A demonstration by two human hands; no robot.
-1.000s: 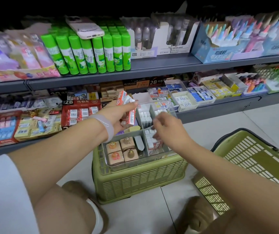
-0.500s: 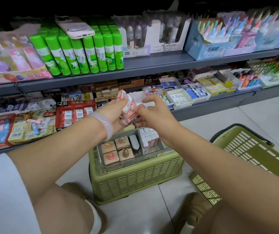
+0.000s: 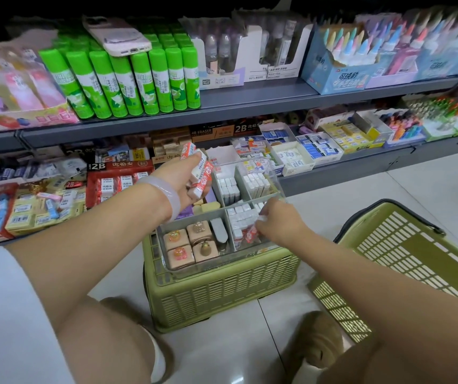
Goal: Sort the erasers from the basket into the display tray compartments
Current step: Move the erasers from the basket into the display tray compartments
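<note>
Several red-and-white erasers (image 3: 200, 173) are bunched in the left hand (image 3: 179, 181), whose fingers are curled tight round the stack, holding it above the far left part of the display tray (image 3: 167, 259). The right hand (image 3: 280, 225) is down in the tray's near right compartment, fingertips pinched on a single red-and-white eraser (image 3: 250, 232) that lies against the white erasers already stacked there; whether it has been let go I cannot tell. That clear tray sits on top of the green basket (image 3: 222, 289), so the basket's contents are hidden. Most compartments look stocked: two far ones hold neat rows of white erasers (image 3: 230, 187), the near left one holds four pinkish blocks with small figures (image 3: 190, 242) and a grey piece beside them, and yellow and purple pieces lie under the left wrist. My judgement is that the sorting is well advanced, with the handful in the left hand the clearest remainder. A second green basket (image 3: 405, 261) lies tilted to the right, apparently empty.
</note>
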